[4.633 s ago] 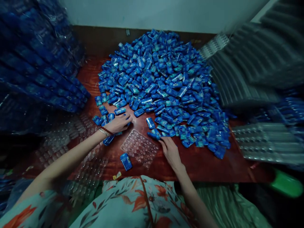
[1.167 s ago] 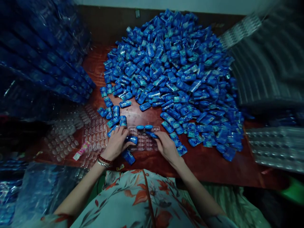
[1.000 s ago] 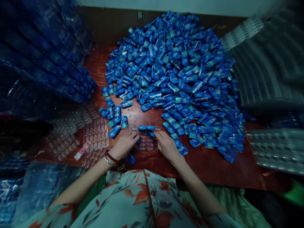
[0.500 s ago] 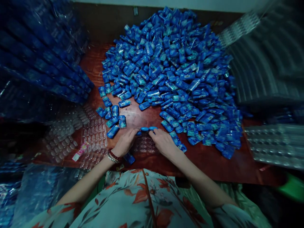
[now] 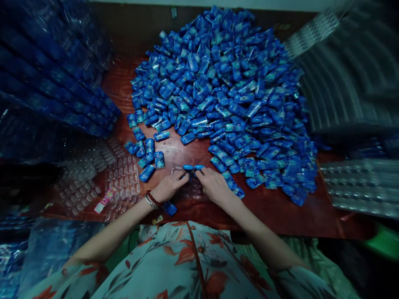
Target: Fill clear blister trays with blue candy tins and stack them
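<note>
- Left hand [image 5: 168, 189] has moved up from the tray's near left corner; its fingertips now pinch a small blue plastic container [image 5: 188, 167] at the far edge of the clear blister tray [image 5: 193, 192]
- Right hand [image 5: 213, 187] likewise closes on the neighbouring blue container [image 5: 199, 167]
- Two stand in the far row, so filling has only begun
- Heap of blue containers [image 5: 224, 91] lies just beyond on the red-brown wooden table [image 5: 274, 216]

The print on the blue packets [image 5: 218, 95] is too blurred to read.

A small packing workshop: a heap of blue packets [image 5: 224, 99] on a wooden table [image 5: 268, 211], stacked blister trays [image 5: 358, 187].
</note>
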The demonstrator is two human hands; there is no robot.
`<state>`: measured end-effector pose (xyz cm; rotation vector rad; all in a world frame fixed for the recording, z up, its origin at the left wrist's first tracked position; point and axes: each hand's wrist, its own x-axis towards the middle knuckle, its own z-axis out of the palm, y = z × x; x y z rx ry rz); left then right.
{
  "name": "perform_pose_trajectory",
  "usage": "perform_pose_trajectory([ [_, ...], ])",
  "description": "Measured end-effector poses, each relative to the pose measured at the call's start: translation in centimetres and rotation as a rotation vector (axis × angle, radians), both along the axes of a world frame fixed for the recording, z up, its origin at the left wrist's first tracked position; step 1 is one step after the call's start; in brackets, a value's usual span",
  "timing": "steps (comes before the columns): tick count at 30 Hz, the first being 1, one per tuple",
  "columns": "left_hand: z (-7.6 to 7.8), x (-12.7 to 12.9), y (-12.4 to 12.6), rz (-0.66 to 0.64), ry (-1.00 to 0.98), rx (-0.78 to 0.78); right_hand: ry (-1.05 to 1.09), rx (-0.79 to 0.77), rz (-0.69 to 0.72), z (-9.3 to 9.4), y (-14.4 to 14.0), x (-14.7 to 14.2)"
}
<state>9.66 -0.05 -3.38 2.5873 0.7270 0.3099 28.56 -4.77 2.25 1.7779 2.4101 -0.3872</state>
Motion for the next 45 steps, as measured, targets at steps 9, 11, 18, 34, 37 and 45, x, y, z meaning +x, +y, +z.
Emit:
perform_pose_trajectory([
  [9,-0.5,1.2,0.2,0.074,-0.078,-0.057,0.010,-0.011,0.046,1.0,0.7,0.1],
  [11,-1.2,1.2,0.0,0.120,-0.151,-0.102,0.011,-0.012,0.050,1.1,0.7,0.3],
  [18,-1.1,1.8,-0.6,0.166,0.004,0.095,-0.034,0.120,-0.021,-0.9,-0.2,-0.1],
  [34,2.2,-3.1,7.5,0.500,0.522,0.104,0.025,0.204,-0.667,-5.0,-6.0,8.6],
  [37,2.4,-3.2,7.7,0.464,0.432,-0.007,0.138,0.173,-0.629,-5.1,-5.6,8.3],
  [45,4.4,-4.4,0.1,0.584,-0.289,-0.088,0.669,0.273,-0.691,-2.8,-8.3,6.1],
])
